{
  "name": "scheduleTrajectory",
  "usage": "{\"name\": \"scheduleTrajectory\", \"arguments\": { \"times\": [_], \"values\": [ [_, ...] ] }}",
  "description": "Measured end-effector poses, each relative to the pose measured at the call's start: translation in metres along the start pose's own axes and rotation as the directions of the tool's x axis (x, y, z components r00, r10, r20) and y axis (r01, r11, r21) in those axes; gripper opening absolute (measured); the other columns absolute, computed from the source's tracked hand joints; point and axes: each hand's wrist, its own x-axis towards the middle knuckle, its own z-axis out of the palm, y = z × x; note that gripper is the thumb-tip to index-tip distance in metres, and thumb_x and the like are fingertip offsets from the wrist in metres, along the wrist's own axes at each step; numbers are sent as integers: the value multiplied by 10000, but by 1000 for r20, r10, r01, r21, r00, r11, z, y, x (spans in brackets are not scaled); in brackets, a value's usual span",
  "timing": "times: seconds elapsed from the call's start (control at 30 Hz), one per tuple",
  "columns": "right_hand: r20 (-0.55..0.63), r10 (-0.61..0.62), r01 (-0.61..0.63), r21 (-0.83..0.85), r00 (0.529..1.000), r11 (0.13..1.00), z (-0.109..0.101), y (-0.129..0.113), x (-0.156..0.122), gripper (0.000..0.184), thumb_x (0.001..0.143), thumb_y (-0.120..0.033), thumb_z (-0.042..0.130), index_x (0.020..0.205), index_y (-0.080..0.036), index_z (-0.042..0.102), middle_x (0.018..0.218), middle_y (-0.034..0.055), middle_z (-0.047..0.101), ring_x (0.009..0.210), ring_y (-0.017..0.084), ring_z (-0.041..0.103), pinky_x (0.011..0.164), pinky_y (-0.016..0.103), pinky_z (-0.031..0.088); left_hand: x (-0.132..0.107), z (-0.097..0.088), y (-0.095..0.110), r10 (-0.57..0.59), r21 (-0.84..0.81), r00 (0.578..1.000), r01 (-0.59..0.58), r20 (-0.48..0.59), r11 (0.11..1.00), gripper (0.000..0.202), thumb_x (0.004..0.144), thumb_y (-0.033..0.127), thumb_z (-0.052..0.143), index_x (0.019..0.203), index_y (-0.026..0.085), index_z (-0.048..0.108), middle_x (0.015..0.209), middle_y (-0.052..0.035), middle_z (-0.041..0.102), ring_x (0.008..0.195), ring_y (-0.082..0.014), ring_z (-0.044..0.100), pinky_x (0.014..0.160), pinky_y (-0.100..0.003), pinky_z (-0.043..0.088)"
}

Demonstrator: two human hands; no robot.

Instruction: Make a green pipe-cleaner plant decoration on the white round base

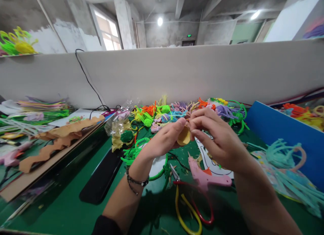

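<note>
Above the middle of the green table, my left hand is closed around a small yellow round piece, which looks cup-like or disc-shaped. My right hand pinches at its right edge with bent fingers; the fingers partly hide the contact. Below the hands lie a pink glue gun and scissors with red and yellow handles. Bright green pipe cleaners and a white disc with a green rim are beside my left forearm. Under my right hand is a white paper with black outlines.
Colourful pipe-cleaner pieces are heaped along the pale partition. A black phone-like slab lies at left, near a cardboard strip. A blue board stands at right behind teal pipe cleaners.
</note>
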Motion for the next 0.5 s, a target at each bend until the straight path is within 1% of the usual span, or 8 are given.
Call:
{"name": "scheduleTrajectory", "arguments": {
  "times": [0.07,0.1,0.23,0.33,0.37,0.43,0.5],
  "values": [
    [2,27,-27,66,1000,997,-2,3,1,103,823,-169,432,739,-184,489,844,49,510,855,148,511,729,292,442,1,-1,-1,23,-56,999,-21,33,998,597,747,674,221,691,153,508,503,47,311,384,-44,246,342,-184,195],
    [-15,40,-39,85,999,996,-2,3,1,92,815,-171,454,736,-180,501,834,44,522,845,141,519,724,282,441,3,-1,-3,31,-87,999,-29,31,996,622,737,691,208,728,152,519,493,51,308,376,-43,242,340,-183,187],
    [-160,103,-91,79,982,993,1,1,2,55,778,-157,522,736,-183,547,781,18,574,773,120,547,707,268,439,8,3,-9,26,-193,997,-38,-68,981,688,726,711,115,782,157,518,442,71,256,345,-46,217,337,-184,170],
    [-201,111,-107,28,973,994,5,-2,2,61,776,-158,520,813,-184,562,795,18,592,747,120,550,699,275,442,10,7,-11,15,-198,993,-38,-115,979,680,726,713,127,787,155,511,455,67,277,353,-47,226,347,-188,180],
    [-191,107,-107,8,976,994,6,-2,2,93,771,-169,527,857,-182,558,814,22,593,751,124,546,701,280,443,10,7,-11,7,-178,992,-29,-127,984,672,721,717,142,775,156,507,467,63,291,361,-47,231,351,-190,183],
    [-134,107,-113,-42,985,993,8,-1,1,192,755,-193,549,946,-174,540,865,36,582,791,139,534,713,291,443,10,9,-11,3,-106,987,-20,-163,994,642,719,716,172,732,160,493,500,53,319,386,-50,251,368,-194,204],
    [-49,105,-109,-90,993,990,9,2,0,251,745,-197,560,991,-168,522,924,53,561,852,155,519,730,300,440,9,9,-12,39,-11,981,-42,-192,999,595,736,691,206,689,163,476,544,37,362,428,-58,292,400,-202,244]
  ]
}}
